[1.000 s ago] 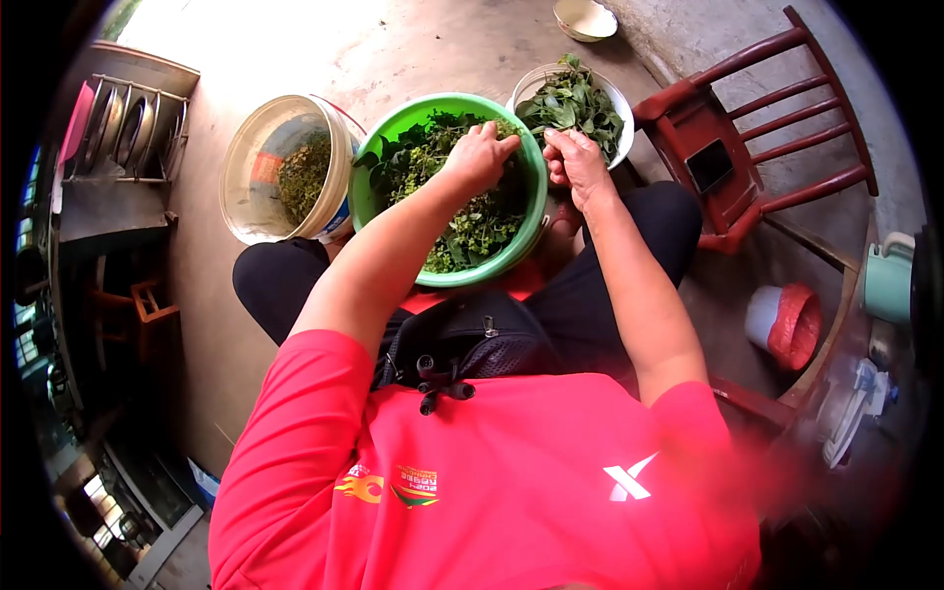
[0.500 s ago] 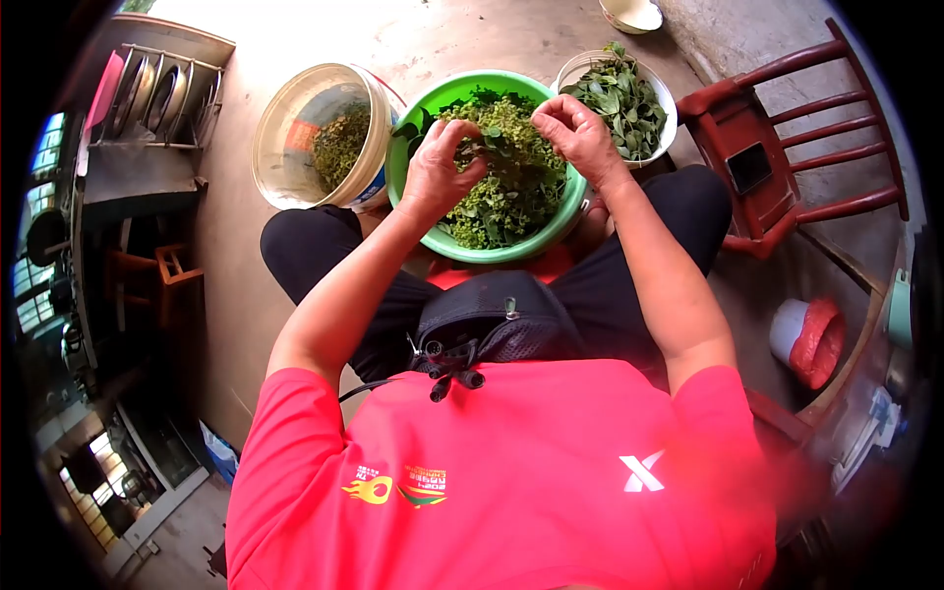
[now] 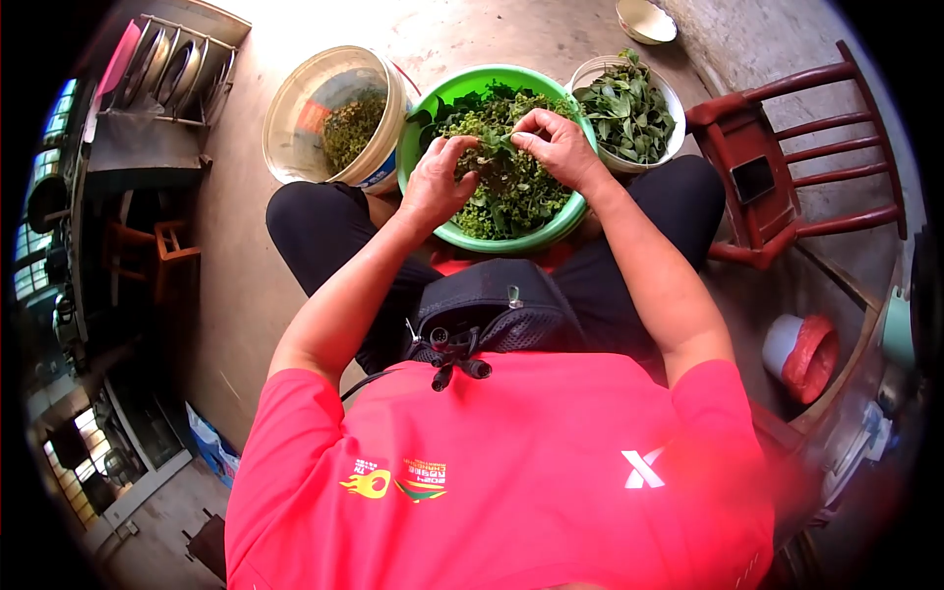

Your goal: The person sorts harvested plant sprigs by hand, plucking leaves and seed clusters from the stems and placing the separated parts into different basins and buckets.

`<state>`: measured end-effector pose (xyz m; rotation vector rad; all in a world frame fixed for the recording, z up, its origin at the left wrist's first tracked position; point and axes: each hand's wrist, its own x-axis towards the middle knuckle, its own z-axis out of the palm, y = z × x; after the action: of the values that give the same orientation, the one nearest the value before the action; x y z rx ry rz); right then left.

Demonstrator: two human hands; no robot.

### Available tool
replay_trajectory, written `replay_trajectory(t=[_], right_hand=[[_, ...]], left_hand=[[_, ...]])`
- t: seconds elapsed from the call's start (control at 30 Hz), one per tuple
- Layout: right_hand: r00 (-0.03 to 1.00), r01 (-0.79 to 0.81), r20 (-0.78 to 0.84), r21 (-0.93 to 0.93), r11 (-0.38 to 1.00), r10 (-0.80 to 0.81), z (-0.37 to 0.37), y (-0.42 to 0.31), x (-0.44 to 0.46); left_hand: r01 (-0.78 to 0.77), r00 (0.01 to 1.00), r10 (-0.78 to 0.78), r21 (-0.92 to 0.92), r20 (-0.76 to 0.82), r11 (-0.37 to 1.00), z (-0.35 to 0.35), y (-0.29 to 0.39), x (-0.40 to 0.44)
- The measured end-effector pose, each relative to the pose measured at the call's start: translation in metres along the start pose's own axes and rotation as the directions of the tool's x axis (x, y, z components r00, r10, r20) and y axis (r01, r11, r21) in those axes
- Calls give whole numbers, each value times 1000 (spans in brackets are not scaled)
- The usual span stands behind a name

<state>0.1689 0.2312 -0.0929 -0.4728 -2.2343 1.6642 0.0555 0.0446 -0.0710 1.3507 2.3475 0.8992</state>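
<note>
A seated person in a bright pink-red T-shirt and black trousers has a round green plastic basin point(image 3: 459, 236) between their knees. It holds a heap of leafy green sprigs with small yellow-green clusters point(image 3: 506, 211).

Both hands are over the heap inside the basin's outline. The right hand point(image 3: 562, 149) has thumb and forefinger closed in a pinch on a small green sprig point(image 3: 499, 146). The left hand point(image 3: 438, 183) faces it from the basin's left side, fingers bent and thumb set apart from them; whether it grips any stem cannot be told.

Just left of the basin is an off-white plastic bucket point(image 3: 292, 103), its open mouth showing yellow-green plant bits point(image 3: 354, 131) inside. Just beyond the basin's right rim, a round white container point(image 3: 672, 101) is filled with loose dark green leaves point(image 3: 629, 110). Farther ahead and right of the basin, a small cream bowl point(image 3: 647, 20) sits on the floor.

Well to the basin's right is a red-brown wooden chair point(image 3: 762, 211), with a dark rectangular object point(image 3: 752, 180) on its seat.
</note>
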Motion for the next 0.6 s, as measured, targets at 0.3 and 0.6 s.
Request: replay_trajectory(t=[0.3,0.6], right_hand=[[906,-407,147,558,723,397,-4,6,3],[919,-285,3,696,659,394,-31,15,12]], left_hand=[[31,999,-26,-137,38,990,10,-4,-2],[87,993,-82,-59,81,994,11,-24,-13]])
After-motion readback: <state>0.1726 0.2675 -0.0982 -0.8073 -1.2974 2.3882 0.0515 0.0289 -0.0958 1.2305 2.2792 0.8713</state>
